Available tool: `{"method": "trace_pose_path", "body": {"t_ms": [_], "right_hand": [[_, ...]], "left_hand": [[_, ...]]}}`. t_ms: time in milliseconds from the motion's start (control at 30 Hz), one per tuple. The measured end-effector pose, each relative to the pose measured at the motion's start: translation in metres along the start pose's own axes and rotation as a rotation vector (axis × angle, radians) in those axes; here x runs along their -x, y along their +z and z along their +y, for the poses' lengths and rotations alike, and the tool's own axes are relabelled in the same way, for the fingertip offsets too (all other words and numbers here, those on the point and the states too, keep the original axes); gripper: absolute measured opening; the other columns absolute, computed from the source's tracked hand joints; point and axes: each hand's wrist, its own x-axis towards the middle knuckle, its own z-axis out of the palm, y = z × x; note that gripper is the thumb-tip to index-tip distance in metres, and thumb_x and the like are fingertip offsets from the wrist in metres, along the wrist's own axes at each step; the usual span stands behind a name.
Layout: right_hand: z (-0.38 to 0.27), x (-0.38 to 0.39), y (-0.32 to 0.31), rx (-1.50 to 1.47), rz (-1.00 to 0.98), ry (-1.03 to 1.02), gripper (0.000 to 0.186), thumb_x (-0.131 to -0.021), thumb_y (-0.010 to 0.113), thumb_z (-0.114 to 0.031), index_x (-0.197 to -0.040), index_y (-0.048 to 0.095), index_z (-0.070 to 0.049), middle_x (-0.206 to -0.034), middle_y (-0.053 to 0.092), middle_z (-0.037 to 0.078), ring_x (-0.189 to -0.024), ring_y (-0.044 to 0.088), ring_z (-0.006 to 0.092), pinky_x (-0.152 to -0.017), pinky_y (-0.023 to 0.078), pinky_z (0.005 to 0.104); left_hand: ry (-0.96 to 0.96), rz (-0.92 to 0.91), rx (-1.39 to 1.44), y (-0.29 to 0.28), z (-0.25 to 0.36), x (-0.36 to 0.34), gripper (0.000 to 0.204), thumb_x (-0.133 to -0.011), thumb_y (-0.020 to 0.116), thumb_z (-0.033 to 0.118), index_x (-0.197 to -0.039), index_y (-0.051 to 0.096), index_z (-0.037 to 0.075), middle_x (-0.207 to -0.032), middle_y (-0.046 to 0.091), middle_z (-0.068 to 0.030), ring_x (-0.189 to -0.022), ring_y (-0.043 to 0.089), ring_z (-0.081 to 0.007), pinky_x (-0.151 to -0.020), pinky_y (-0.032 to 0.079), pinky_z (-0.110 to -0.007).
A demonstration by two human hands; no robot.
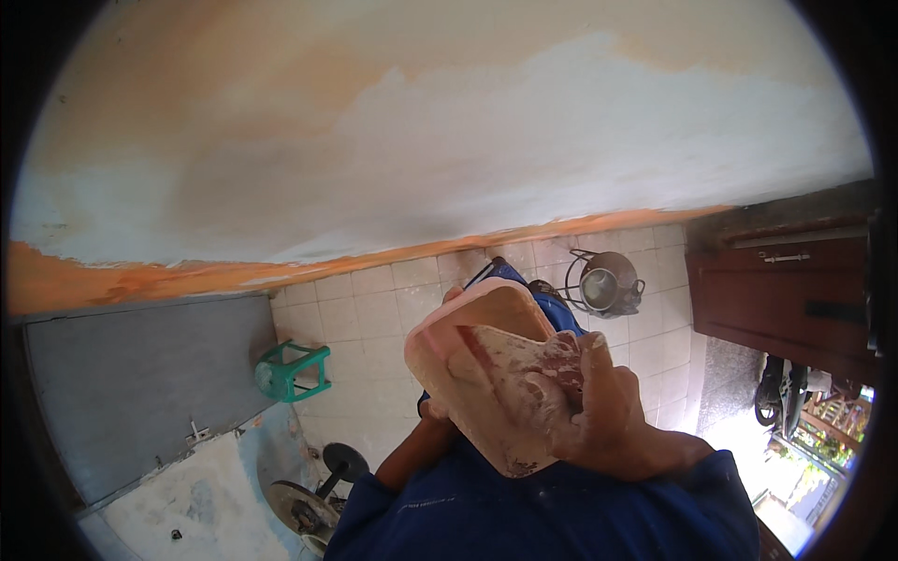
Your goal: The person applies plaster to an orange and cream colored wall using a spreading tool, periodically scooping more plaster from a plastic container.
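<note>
Pale lettering [426,505], too small to read, marks the dark-blue cloth shirt [561,519]. The left hand [435,409] grips a pink rectangular plastic tub [428,348]; the right hand [613,411], angled inward, clasps a white-smeared flat scraper [510,353] over it.

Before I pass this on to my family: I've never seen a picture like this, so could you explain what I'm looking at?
There's no machine here, just a person's two bare hands. The single picture comes from a wide, round-edged lens worn on the head and looking down, so straight edges bend. The left hand, mostly hidden, supports a pink tray. The right hand grips a flat tool smeared with something whitish, over the tray. The wall filling the top is patchy white and orange. On the tiled floor stand a green stool and a round grey container.
</note>
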Motion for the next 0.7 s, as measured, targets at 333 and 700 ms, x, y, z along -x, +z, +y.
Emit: {"method": "trace_pose_path", "body": {"t_ms": [333, 700], "right_hand": [[-0.009, -0.013, -0.011, -0.251, 0.092, 0.098, 0.043, -0.079, 0.064, -0.005, -0.110, 0.040, 0.012, -0.094, 0.059, 0.020, -0.083, 0.061, 0.0196, -0.070, 0.049, 0.0297], [0.030, -0.036, -0.020, -1.150, 0.049, 0.210, 0.030, -0.080, 0.065, -0.009, -0.105, 0.054, 0.003, -0.095, 0.061, 0.007, -0.080, 0.059, 0.0106, -0.068, 0.049, 0.0229]], "left_hand": [[0.012, -0.007, -0.008, -0.004, 0.005, 0.001, 0.108, -0.057, 0.077, 0.047, -0.138, 0.017, 0.008, -0.134, 0.035, -0.0141, -0.122, 0.039, -0.0287, -0.101, 0.036, -0.043], [0.112, 0.186, -0.487, -0.024, 0.002, 0.001, 0.074, -0.077, 0.038, 0.056, -0.133, 0.033, 0.007, -0.127, 0.045, -0.0138, -0.116, 0.044, -0.0299, -0.101, 0.034, -0.043]]}}
